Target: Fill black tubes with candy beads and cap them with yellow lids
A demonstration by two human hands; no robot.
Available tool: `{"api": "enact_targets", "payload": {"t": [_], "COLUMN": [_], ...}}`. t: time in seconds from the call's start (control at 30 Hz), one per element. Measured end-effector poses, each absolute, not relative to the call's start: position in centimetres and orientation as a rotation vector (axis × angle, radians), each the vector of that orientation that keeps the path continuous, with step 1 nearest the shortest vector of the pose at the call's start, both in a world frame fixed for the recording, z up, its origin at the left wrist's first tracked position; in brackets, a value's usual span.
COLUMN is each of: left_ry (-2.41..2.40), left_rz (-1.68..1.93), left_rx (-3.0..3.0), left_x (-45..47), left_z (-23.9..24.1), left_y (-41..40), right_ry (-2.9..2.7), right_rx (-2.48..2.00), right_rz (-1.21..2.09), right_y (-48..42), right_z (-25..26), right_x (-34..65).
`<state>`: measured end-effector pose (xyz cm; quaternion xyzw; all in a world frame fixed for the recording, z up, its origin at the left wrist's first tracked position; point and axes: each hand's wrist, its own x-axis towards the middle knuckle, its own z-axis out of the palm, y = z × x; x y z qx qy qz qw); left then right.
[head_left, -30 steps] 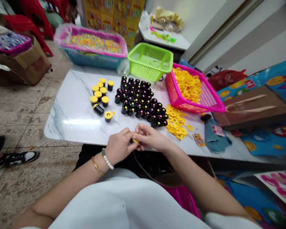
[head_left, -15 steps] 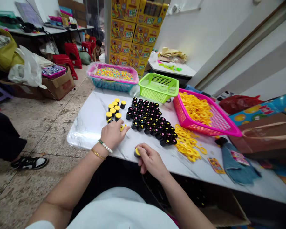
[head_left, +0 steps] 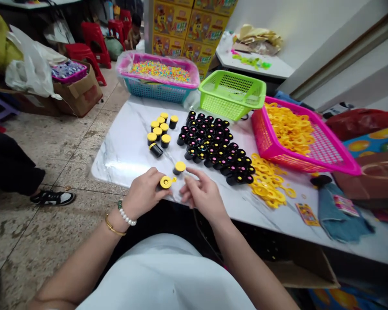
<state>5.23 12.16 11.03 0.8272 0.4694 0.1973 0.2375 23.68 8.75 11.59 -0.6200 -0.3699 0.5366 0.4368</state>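
My left hand is closed round a small yellow ring-shaped piece with a tab sticking out to the right. Whether a black cup is under that piece, I cannot tell. My right hand has its fingers apart and holds nothing, just right of an upright black cup with a yellow lid. Farther left stand several yellow-lidded black cups, and one of them lies on its side. To the right is a tight cluster of open black cups with pink and yellow dots inside.
Loose yellow ring pieces lie beside a pink basket full of more. A green basket and a bead-filled pink tray stand along the back. Denim cloth and a small card lie at right.
My right hand has let go of the yellow-lidded cup, which now stands on the table. My left hand has drawn back toward me with the yellow piece. The view has tilted down.
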Motion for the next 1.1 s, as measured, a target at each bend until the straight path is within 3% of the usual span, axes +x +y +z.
{"api": "enact_targets", "payload": {"t": [0.1,0.3,0.5,0.87,1.1], "left_ry": [1.183,0.875,0.914,0.988,1.708], "left_rz": [0.493,0.422,0.415,0.538,0.546], "left_rx": [2.307,2.459,2.48,2.5,2.272], "left_x": [5.1,5.1,5.4,5.3,2.4], "left_z": [11.1,11.2,10.9,10.2,11.3], "left_y": [12.0,12.7,12.3,11.1,15.3], "right_ry": [-1.069,-1.107,-1.266,-1.276,-1.43], "right_rx": [-1.512,-1.413,-1.436,-1.519,-1.654], "right_rz": [1.162,1.703,1.767,1.285,0.81], "right_y": [7.2,8.7,9.7,6.6,9.0], "right_z": [11.7,12.1,12.5,10.9,10.4], "right_x": [24.5,24.3,23.6,22.3,24.5]}}
